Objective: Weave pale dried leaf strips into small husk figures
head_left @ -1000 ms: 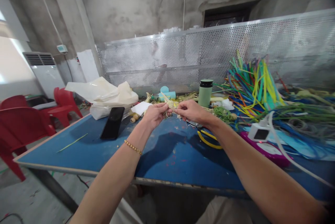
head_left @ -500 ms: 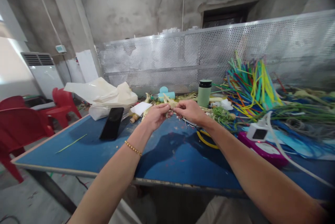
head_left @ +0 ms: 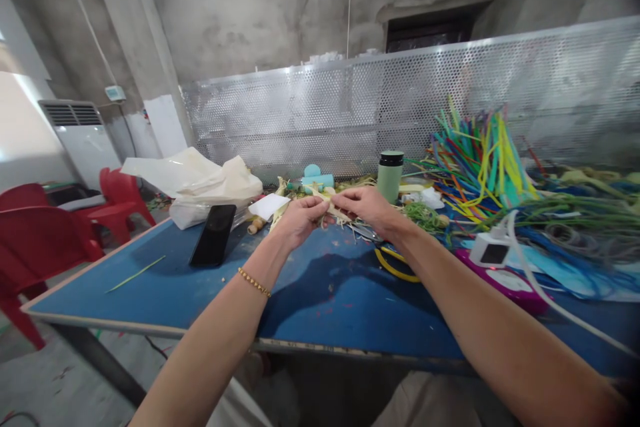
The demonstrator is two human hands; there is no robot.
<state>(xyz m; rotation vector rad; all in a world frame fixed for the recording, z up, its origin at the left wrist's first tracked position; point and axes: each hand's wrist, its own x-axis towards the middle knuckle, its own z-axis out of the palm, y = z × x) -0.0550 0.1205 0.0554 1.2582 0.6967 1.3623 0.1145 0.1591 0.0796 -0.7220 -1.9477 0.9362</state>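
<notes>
Over the middle of the blue table [head_left: 320, 307], my left hand [head_left: 299, 219] and my right hand [head_left: 369, 208] almost meet. Both are closed in a pinch on a pale, cream-coloured piece that looks like dried husk [head_left: 339, 214]. Part of it is hidden by my fingers, and one flap hangs between the hands. Scissors with yellow handles [head_left: 397, 268] lie under my right wrist. Beyond my left hand are a white card [head_left: 269, 206] and more pale husk-like pieces [head_left: 280, 216].
A black phone [head_left: 213, 235] leans at the left, near crumpled white wrapping [head_left: 215, 179]. A green bottle [head_left: 390, 178] stands behind my right hand. Coloured strips [head_left: 493, 167], green stems [head_left: 565, 214] and a magenta box [head_left: 505, 286] with a white cable fill the right side.
My right hand has shifted slightly, and more of the pale husk-like piece shows between the hands, its flap angled down to the right. My left hand stays nearly in place.
</notes>
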